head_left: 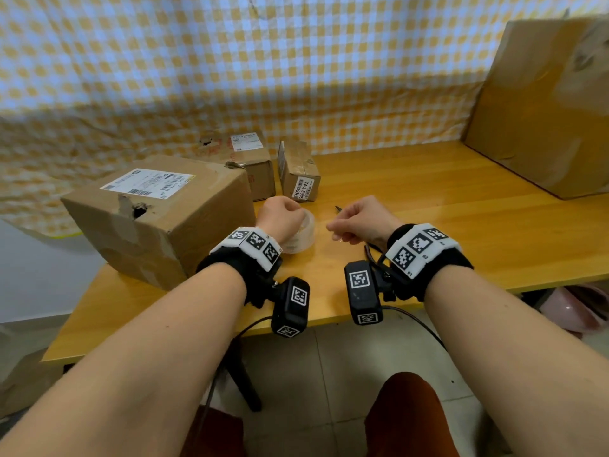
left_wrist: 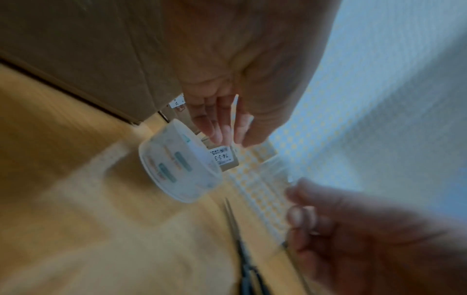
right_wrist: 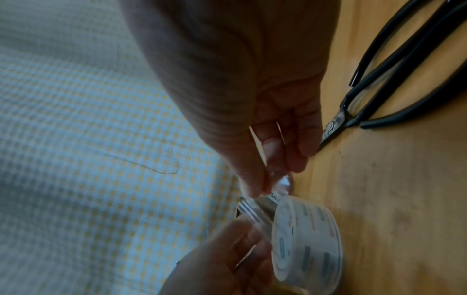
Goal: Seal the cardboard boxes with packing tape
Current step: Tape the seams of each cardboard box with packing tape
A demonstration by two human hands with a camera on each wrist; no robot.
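A roll of clear packing tape (head_left: pixel 304 234) stands on the wooden table (head_left: pixel 428 199), between my two hands. My left hand (head_left: pixel 283 217) curls over the roll's far side and holds it; in the left wrist view its fingertips (left_wrist: pixel 222 133) lie at the upper edge of the tape roll (left_wrist: pixel 177 161). My right hand (head_left: pixel 336 232) pinches the loose tape end (right_wrist: pixel 280 185), pulled a short way off the tape roll (right_wrist: pixel 308 243). A large dented cardboard box (head_left: pixel 158 212) stands just left of my left hand. Two small boxes (head_left: pixel 253 166) (head_left: pixel 298 174) stand behind the roll.
Black-handled scissors (right_wrist: pixel 379 89) lie on the table beside my right hand, their tip (head_left: pixel 338 208) showing past my knuckles. A tall cardboard box (head_left: pixel 543 103) stands at the back right. A yellow checked cloth (head_left: pixel 296 61) hangs behind the table.
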